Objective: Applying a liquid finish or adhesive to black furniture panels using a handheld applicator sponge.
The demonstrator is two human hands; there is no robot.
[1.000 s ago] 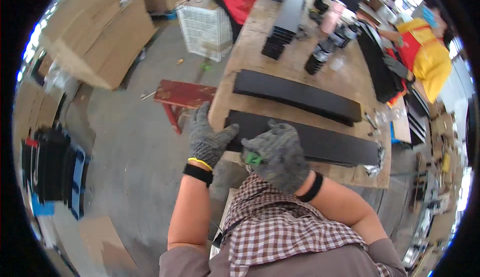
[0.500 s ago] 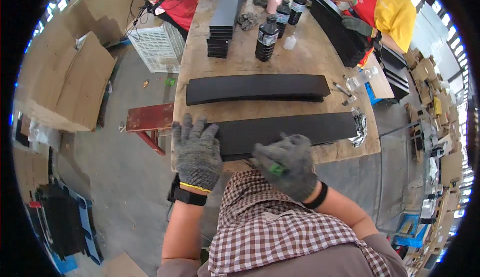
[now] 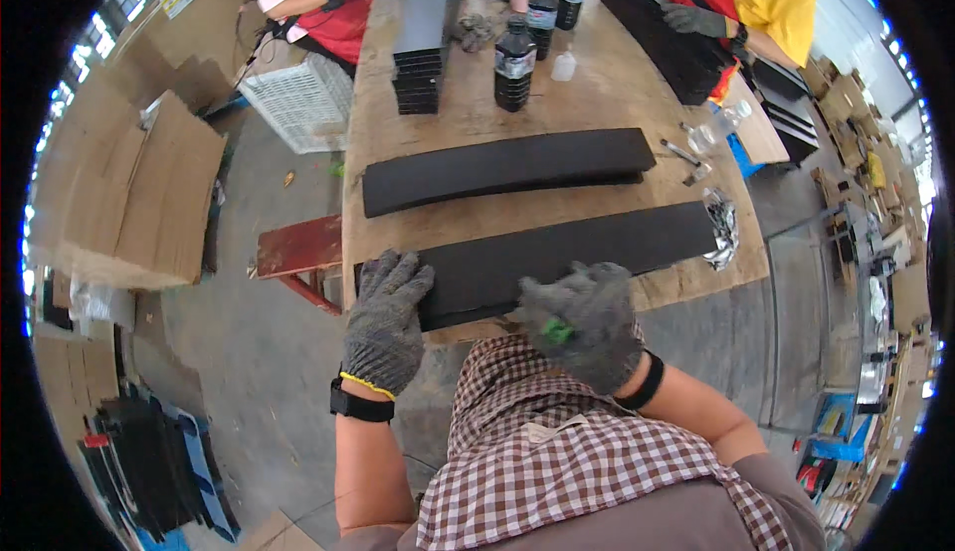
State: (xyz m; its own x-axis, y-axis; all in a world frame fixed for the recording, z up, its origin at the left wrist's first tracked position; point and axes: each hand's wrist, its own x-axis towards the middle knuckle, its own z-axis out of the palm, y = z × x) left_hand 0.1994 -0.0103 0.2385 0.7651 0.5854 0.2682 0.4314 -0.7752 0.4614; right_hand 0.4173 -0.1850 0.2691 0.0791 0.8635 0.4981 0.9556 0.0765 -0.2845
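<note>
A long flat black panel lies across the near side of the table, slightly tilted up to the right. My left hand, in a grey knit glove with a yellow cuff edge, rests on the panel's left end, fingers stretched. Over the near edge of the panel, right of the left hand, is my right hand, also gloved. Its fingers look curled, though motion smears them; a green patch shows on it, and whatever it holds is hidden. Beyond lies a second stack of black panels.
Farther up the wooden table stand a tall panel stack, dark bottles and a small white bottle. Crumpled foil and a clear bottle lie right. Two people in red aprons work at the far sides. A red bench stands left.
The view has turned slightly, so the panels now slant up to the right. My right hand has shifted a little over the panel; my left stays on its left end.
</note>
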